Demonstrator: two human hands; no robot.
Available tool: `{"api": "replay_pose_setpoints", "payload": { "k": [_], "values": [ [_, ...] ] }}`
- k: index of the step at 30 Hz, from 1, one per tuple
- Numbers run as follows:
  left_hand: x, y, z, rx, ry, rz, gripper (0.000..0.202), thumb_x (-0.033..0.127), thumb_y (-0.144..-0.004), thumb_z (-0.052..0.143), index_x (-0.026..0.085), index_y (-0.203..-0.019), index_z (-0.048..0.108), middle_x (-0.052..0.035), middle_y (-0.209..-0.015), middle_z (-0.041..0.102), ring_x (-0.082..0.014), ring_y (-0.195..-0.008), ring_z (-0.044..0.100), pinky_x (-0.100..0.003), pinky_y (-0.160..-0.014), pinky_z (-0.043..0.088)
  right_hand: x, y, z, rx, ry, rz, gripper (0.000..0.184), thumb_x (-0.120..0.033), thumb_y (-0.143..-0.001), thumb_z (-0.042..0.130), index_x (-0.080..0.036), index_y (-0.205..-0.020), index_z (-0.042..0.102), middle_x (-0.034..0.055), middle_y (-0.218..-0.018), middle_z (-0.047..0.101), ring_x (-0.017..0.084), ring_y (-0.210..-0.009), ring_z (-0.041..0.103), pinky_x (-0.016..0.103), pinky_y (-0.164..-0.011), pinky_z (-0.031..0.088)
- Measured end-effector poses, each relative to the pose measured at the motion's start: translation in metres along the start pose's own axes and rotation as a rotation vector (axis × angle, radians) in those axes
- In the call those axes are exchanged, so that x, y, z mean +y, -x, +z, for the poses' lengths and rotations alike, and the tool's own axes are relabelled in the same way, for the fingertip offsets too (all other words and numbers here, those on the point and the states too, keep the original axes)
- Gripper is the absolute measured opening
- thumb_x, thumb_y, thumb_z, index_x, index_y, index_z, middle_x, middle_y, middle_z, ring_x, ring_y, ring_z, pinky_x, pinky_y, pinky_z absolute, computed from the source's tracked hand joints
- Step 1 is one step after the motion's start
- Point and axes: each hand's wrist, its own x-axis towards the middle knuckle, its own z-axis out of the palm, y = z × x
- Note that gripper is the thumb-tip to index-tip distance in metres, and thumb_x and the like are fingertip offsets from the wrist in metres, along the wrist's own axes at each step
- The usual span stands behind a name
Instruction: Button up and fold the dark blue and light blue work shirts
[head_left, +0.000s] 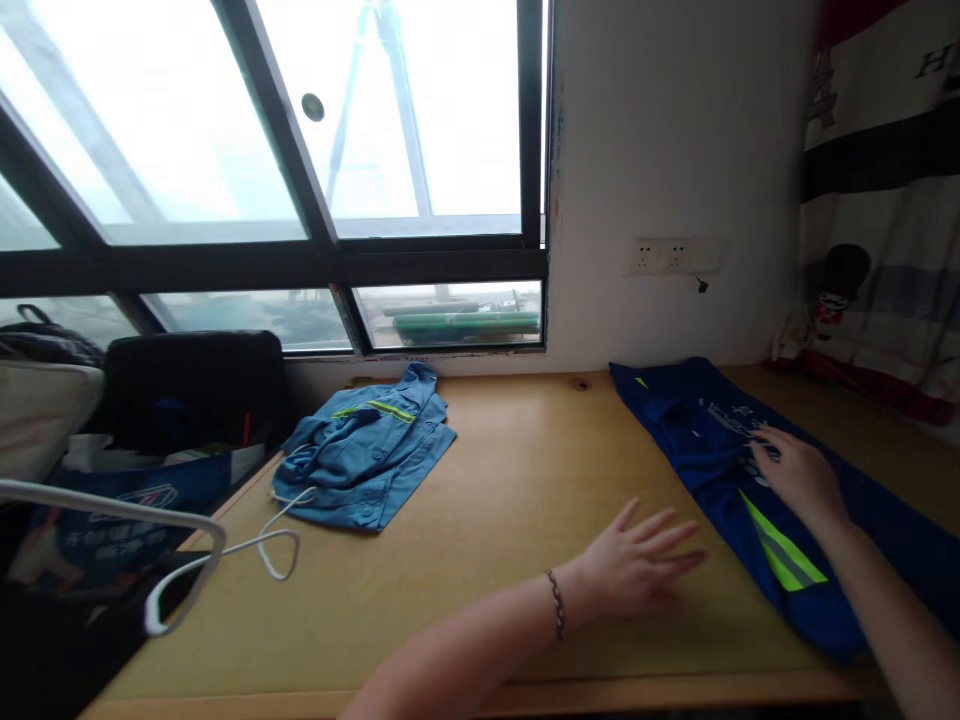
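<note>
while the dark blue garment [697, 430] is lying stretched out along the right part of the surface [525, 470], running from the wall toward the near edge, the right hand [799, 470] is resting on top of it. that hand is lying palm down, open and loose, its fingers pointing left toward the white print on the cloth and gripping nothing. its forearm is coming in from the lower right, crossing over the garment near a neon yellow stripe [784, 555].

the left hand [637, 570] is lying flat on the bare wood just beside the garment's left edge, palm down, fingers fanned wide and pointing right at the cloth; whether the fingertips are touching the fabric, i cannot tell. it is holding nothing. a braided bracelet [555, 603] is sitting on its wrist, and the forearm is reaching in from the bottom edge.

well apart to the left, a light blue shirt [367, 450] is lying crumpled near the back of the surface. a white hanger [225, 545] is poking in over the left corner, its hook just beside the shirt. behind that, a black bag [195, 385] is standing under the window [262, 150].
</note>
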Motion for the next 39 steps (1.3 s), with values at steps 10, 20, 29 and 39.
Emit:
{"api": "replay_pose_setpoints", "payload": {
  "k": [10, 20, 29, 39],
  "values": [
    [-0.165, 0.188, -0.001, -0.166, -0.310, -1.317, 0.054, 0.040, -0.083, 0.036, 0.007, -0.126, 0.038, -0.0202, -0.136, 0.029, -0.0325, -0.126, 0.022, -0.051, -0.097, 0.023, -0.190, 0.080, 0.112, -0.278, -0.330, -0.231, 0.025, -0.028, -0.080, 0.043, -0.017, -0.085, 0.065, 0.0103, -0.096, 0.063, 0.023, -0.094, 0.055, 0.039, -0.085, 0.042],
    [-0.164, 0.182, -0.010, -0.301, -0.263, -1.295, 0.032, 0.002, -0.078, 0.031, 0.002, -0.088, 0.061, -0.0214, -0.089, 0.059, -0.0257, -0.086, 0.055, -0.034, -0.070, 0.043, -0.178, 0.095, 0.117, -0.479, -0.447, -0.141, 0.022, -0.031, -0.077, 0.047, -0.020, -0.082, 0.066, 0.0081, -0.094, 0.064, 0.023, -0.092, 0.056, 0.040, -0.086, 0.042],
    [-0.101, 0.131, -0.022, -0.062, 0.738, -0.986, 0.026, 0.021, -0.084, 0.040, 0.011, -0.097, 0.060, -0.0099, -0.092, 0.065, -0.0186, -0.085, 0.060, -0.031, -0.077, 0.045, -0.185, 0.090, 0.103, -0.479, -0.586, 0.007, 0.027, -0.039, -0.078, 0.047, -0.019, -0.080, 0.065, 0.0076, -0.088, 0.066, 0.023, -0.085, 0.060, 0.037, -0.079, 0.047],
    [-0.078, 0.112, -0.074, 0.169, 1.843, -0.706, 0.037, 0.030, -0.077, 0.055, 0.015, -0.111, 0.053, -0.0094, -0.112, 0.058, -0.0224, -0.094, 0.060, -0.040, -0.087, 0.044, -0.195, 0.093, 0.107, -0.821, -1.044, 0.657, 0.056, -0.043, -0.065, 0.064, -0.020, -0.112, 0.044, 0.0032, -0.083, 0.066, 0.017, -0.065, 0.063, 0.026, -0.051, 0.051]
  ]
}}
